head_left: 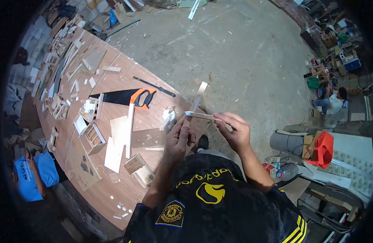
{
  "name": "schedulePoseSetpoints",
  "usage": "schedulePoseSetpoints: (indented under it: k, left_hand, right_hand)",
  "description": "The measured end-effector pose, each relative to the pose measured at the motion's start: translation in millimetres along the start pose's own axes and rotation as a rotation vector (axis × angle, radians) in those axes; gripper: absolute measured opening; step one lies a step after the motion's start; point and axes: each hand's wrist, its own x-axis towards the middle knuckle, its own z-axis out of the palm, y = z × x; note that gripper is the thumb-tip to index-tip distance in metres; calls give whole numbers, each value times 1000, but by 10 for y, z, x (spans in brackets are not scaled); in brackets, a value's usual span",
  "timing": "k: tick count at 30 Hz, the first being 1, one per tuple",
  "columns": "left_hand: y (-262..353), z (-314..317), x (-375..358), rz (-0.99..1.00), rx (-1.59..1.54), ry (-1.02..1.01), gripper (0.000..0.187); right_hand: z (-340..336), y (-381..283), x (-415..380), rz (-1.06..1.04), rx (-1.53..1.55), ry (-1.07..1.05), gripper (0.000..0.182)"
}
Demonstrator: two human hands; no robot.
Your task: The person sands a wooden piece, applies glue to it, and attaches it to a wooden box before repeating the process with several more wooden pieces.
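Note:
My right hand (pixel 234 131) pinches a thin wooden strip (pixel 200 116) that lies roughly level in front of me. My left hand (pixel 179 139) grips a second thin wooden slat (pixel 196 102) that points up and away, its lower end meeting the first strip near my fingertips. Both hands are held over the right edge of the brown wooden workbench (pixel 113 186).
A handsaw (pixel 128 97) with an orange and black handle lies on the bench. Around it lie wood offcuts, small wooden frames (pixel 93 135) and thin boards. A person in blue (pixel 32 174) crouches at left, another person (pixel 330 101) sits far right. A red bag (pixel 322 148) hangs nearby.

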Motion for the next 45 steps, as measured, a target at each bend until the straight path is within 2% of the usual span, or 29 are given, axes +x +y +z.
schedulePoseSetpoints:
  k: [2,3,5,6,7,9,10,14,19,22,23,25,26,27,29,30,31,33,34,35,37,39,41,42,45]
  left_hand:
    - [25,150,19,3,12,-27,46]
    - [29,218,16,2,30,-30,46]
    - [4,337,53,-1,59,-48,47]
    - [-25,388,89,0,111,-20,47]
    - [-27,442,117,2,163,10,47]
    - [49,595,124,6,156,22,48]
    - [77,639,119,3,200,3,47]
    - [21,761,206,27,268,-65,47]
    - [-58,827,254,66,231,-74,47]
    - [-62,885,266,69,268,-84,47]
    - [-107,888,276,100,265,-75,47]
    - [-113,893,262,131,271,-56,47]
    - [-87,905,243,124,271,-50,47]
    - [-75,914,228,116,269,-47,48]
    - [-127,886,232,108,261,-37,48]
    - [-143,880,244,105,253,-26,48]
    - [-126,897,243,111,253,-16,48]
    - [-61,926,200,124,278,-30,47]
    - [-37,917,178,120,284,-25,47]
    - [-19,914,164,122,303,-20,46]
    - [-14,912,155,125,318,-18,45]
    - [-19,897,151,101,316,-6,44]
    - [-68,874,146,124,295,-10,44]
    - [-81,865,139,145,271,-22,44]
    - [-24,878,116,80,288,-16,44]
  right_hand:
    - [-155,-1,3,-160,-139,23,19]
    - [-216,33,-14,-158,-139,41,19]
    - [-319,134,-68,-125,-211,221,17]
    - [-377,208,-100,-49,-100,248,18]
    - [-433,207,-120,-48,-97,262,18]
    - [-532,179,-157,-219,-60,216,23]
    - [-552,204,-198,-238,-74,180,25]
    - [-722,416,-169,-134,-193,337,26]
    - [-813,432,-222,-226,-99,183,25]
    - [-893,510,-87,-182,-222,382,20]
    - [-915,499,-100,-187,-217,377,20]
    - [-924,492,-173,-197,-210,256,19]
    - [-899,514,-159,-342,-172,217,19]
    - [-888,538,-141,-340,-167,218,19]
    - [-900,609,-65,-217,-197,364,19]
    - [-901,730,-6,-244,-191,458,19]
    - [-920,709,-23,-252,-185,453,19]
    - [-913,623,-125,-269,-298,312,18]
    - [-895,631,-93,-445,-194,260,18]
    - [-872,678,-86,-443,-190,260,18]
    - [-844,784,-67,-249,-220,356,16]
    - [-874,769,-19,-257,-134,418,18]
    - [-880,661,-99,-322,-239,318,17]
    - [-891,629,-82,-464,-180,230,18]
    - [-917,796,-41,-324,-305,355,19]
